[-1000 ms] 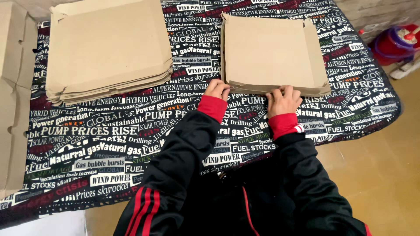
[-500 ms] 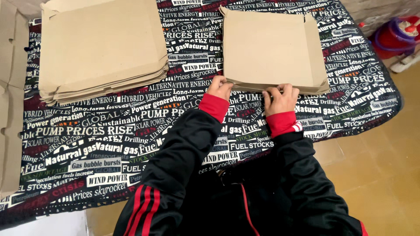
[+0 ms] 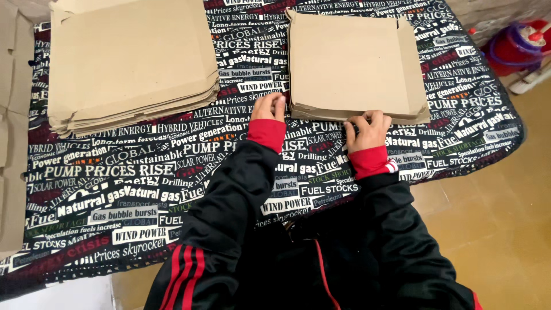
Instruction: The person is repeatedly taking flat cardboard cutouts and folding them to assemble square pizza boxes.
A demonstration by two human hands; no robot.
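Cardboard fills my view: a strip of flat sheets (image 3: pixel 11 143) at the far left edge, then a thick stack of sheets (image 3: pixel 129 63) on the printed tablecloth (image 3: pixel 143 189). Further right lies the folded cardboard piece (image 3: pixel 353 63), flat, just beyond both hands, its near edge running left to right. My left hand (image 3: pixel 268 107) pinches that edge's left corner, fingers curled narrow; my right hand (image 3: pixel 367 129) presses the same edge, fingers bent. Far right, a red container (image 3: pixel 516 49) sits on the floor; contents unclear.

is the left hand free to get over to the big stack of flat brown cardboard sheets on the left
Probably yes: the left hand rests at the smaller cardboard stack, with only bare printed tablecloth between it and the big stack.
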